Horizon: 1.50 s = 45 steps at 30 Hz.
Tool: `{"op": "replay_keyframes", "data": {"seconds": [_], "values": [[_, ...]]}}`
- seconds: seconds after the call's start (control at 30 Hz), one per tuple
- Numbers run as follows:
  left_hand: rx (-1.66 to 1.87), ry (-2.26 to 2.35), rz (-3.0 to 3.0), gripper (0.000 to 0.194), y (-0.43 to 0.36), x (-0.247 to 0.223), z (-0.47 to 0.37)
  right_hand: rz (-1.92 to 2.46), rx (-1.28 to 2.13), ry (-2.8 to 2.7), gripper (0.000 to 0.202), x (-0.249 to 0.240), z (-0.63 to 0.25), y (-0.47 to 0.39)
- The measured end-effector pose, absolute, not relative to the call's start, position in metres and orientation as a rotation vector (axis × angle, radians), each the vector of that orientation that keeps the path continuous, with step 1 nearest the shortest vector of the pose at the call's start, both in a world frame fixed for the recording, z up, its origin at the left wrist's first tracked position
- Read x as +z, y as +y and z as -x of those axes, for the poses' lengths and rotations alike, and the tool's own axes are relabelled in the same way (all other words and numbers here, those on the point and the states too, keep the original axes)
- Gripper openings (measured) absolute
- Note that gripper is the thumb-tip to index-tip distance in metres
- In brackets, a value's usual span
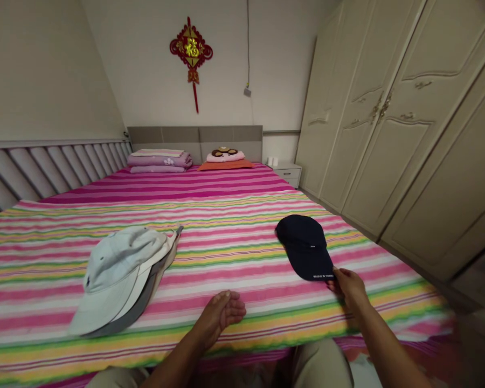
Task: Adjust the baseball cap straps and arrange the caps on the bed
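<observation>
A navy baseball cap [305, 245] rests on the striped bed sheet [226, 248], its brim pointing toward me. My right hand [347, 285] pinches the right corner of that brim, thumb on top and fingers beneath. White lettering runs along the brim's edge. Held a little above the sheet, my left hand [224, 315] has its palm turned inward, its fingers extended, and nothing in it. To its left lies a stack of nested caps [121, 275]: a pale one on top, with white, grey and beige ones showing under it.
Folded purple bedding [161, 161] and a pink pillow with a brown animal design [225, 155] lie by the headboard [226, 137]. A slatted rail [52, 167] borders the left side. On the right stand a white nightstand [289, 175] and a tall wardrobe [372, 134].
</observation>
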State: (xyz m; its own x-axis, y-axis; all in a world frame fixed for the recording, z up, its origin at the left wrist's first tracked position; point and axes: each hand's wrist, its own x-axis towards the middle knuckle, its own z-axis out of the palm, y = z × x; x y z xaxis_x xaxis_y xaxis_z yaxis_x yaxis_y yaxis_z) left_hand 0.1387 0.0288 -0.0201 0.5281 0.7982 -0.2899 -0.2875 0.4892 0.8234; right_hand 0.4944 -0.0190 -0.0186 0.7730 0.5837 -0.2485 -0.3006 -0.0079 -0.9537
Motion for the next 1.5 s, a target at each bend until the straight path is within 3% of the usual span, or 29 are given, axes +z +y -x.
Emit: {"op": "replay_keyframes", "data": {"seconds": [0.47,1.13,1.5], "values": [[0.761,0.742,-0.796,0.029,0.025,-0.018,-0.139,1.268,0.981,-0.091,0.013,-0.015,-0.443,-0.027],[0.764,0.721,-0.784,0.029,0.025,-0.02,-0.139,1.139,0.913,-0.138,0.024,-0.018,-0.446,-0.031],[0.769,0.723,-0.775,0.03,0.026,-0.022,-0.138,1.21,0.839,-0.1,0.017,-0.015,-0.435,-0.036]]}}
